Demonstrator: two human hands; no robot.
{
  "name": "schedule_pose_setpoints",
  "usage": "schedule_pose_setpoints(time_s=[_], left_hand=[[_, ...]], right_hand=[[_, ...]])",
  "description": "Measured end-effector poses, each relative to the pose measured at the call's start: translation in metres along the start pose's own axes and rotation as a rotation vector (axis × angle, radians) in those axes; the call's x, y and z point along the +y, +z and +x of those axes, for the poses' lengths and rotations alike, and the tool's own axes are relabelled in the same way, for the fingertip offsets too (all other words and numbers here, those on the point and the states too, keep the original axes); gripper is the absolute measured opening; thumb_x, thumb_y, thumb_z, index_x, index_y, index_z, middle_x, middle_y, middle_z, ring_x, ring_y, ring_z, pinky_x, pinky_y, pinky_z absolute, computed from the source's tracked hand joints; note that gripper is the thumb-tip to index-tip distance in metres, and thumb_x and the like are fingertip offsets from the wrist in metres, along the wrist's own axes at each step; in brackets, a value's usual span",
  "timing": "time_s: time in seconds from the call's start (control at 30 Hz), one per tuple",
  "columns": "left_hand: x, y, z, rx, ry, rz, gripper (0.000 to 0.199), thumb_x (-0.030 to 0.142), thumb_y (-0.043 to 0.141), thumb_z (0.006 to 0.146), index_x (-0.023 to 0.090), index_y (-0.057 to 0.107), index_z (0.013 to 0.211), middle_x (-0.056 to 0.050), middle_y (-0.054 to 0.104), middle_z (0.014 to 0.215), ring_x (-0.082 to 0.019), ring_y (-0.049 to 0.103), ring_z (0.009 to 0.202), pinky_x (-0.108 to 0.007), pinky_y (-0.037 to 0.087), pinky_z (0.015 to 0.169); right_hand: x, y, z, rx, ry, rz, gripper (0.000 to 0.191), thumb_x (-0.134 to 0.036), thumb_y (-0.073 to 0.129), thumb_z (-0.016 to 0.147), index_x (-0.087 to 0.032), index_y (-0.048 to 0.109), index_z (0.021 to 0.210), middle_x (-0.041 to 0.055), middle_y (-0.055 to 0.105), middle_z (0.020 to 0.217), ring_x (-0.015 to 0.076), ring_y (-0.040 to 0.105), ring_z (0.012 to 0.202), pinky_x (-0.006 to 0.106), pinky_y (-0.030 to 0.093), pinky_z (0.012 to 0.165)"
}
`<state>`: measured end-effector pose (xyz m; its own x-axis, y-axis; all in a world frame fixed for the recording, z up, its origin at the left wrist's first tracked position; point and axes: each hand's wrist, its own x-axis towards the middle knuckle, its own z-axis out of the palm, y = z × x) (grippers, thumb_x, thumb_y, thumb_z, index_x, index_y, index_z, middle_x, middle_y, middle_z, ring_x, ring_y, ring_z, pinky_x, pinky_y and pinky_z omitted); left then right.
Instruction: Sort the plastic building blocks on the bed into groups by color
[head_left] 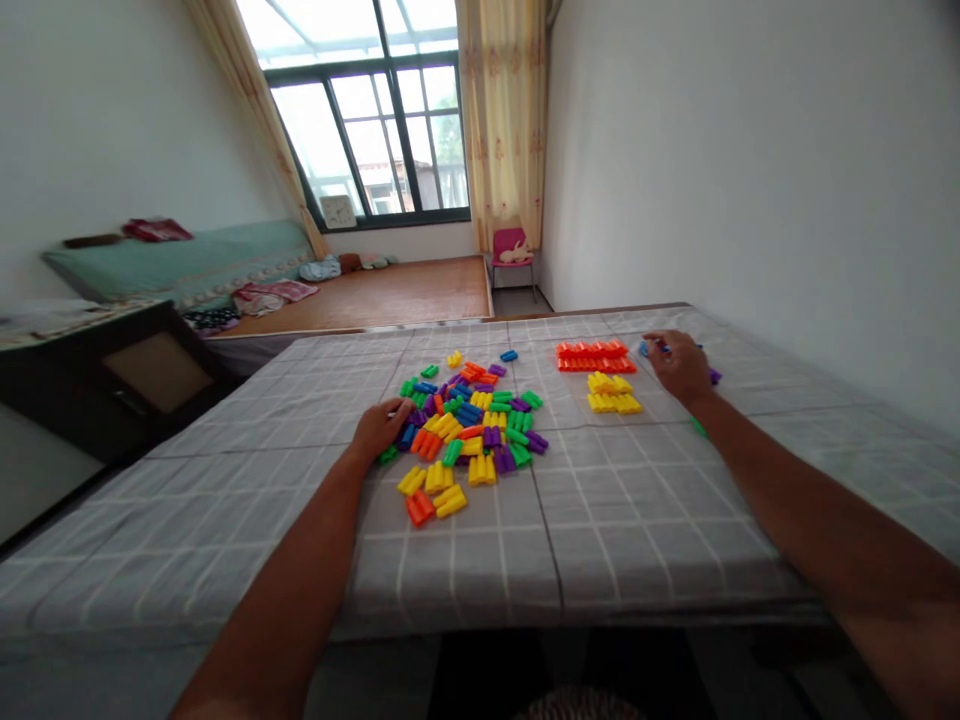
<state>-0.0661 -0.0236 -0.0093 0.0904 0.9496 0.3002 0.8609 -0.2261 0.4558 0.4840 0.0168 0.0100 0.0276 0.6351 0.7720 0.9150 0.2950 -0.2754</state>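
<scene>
My left hand [381,426] rests at the left edge of a loose pile of plastic building blocks [471,419] in blue, green, purple, orange and yellow. Its fingers are bent together against the pile, and whatever they grip is hidden. Over on the right, my right hand [677,366] reaches above the cloth with thumb and fingers close together at a blue block [644,348]. Left of this hand lie rows of orange blocks [596,357], with yellow blocks [613,394] grouped nearer to me. A purple block [715,376] and a green block [698,426] show partly behind my right hand and forearm.
A grey checked cloth [480,560] covers the table. One blue block [509,356] lies apart behind the pile. Beyond the table are a low bed platform [420,290] and a pink chair [511,246]. At left stands a dark cabinet [142,375]; a white wall runs along the right.
</scene>
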Motion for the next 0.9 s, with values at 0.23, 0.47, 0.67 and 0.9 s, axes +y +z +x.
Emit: schedule_pose_setpoints(time_s=[0.23, 0.47, 0.67, 0.9], left_hand=[[0.005, 0.006, -0.004, -0.075, 0.191, -0.079, 0.041, 0.048, 0.043, 0.087, 0.022, 0.07, 0.105, -0.005, 0.07, 0.106, -0.02, 0.063, 0.099, -0.03, 0.049, 0.085], [0.005, 0.009, -0.006, 0.0, 0.235, -0.073, 0.03, 0.032, 0.046, 0.086, 0.022, 0.071, 0.099, -0.005, 0.07, 0.102, -0.019, 0.063, 0.098, -0.033, 0.049, 0.091], [0.007, 0.007, -0.007, 0.069, 0.212, -0.042, 0.029, 0.032, 0.047, 0.087, 0.022, 0.071, 0.1, -0.005, 0.07, 0.1, -0.02, 0.062, 0.097, -0.034, 0.048, 0.09], [0.008, 0.006, -0.004, 0.106, 0.187, -0.006, 0.033, 0.034, 0.043, 0.089, 0.021, 0.07, 0.102, -0.007, 0.071, 0.102, -0.021, 0.062, 0.099, -0.036, 0.048, 0.092]], right_hand=[[-0.161, 0.053, -0.012, -0.602, -0.213, 0.41, 0.029, -0.04, 0.059, 0.082, -0.023, 0.069, 0.104, 0.0061, 0.071, 0.093, 0.022, 0.064, 0.084, 0.034, 0.05, 0.078], [-0.241, 0.097, -0.019, -0.741, -0.277, 0.464, 0.026, -0.037, 0.068, 0.076, -0.023, 0.071, 0.098, 0.0032, 0.072, 0.09, 0.0207, 0.064, 0.084, 0.028, 0.049, 0.075], [-0.232, 0.104, -0.016, -0.839, -0.171, 0.522, 0.023, -0.028, 0.067, 0.078, -0.018, 0.068, 0.098, 0.0026, 0.071, 0.086, 0.0161, 0.065, 0.077, 0.025, 0.048, 0.068], [-0.189, 0.078, -0.018, -0.75, 0.014, 0.388, 0.024, -0.033, 0.062, 0.083, -0.019, 0.067, 0.101, 0.0034, 0.073, 0.085, 0.0164, 0.067, 0.077, 0.024, 0.047, 0.067]])
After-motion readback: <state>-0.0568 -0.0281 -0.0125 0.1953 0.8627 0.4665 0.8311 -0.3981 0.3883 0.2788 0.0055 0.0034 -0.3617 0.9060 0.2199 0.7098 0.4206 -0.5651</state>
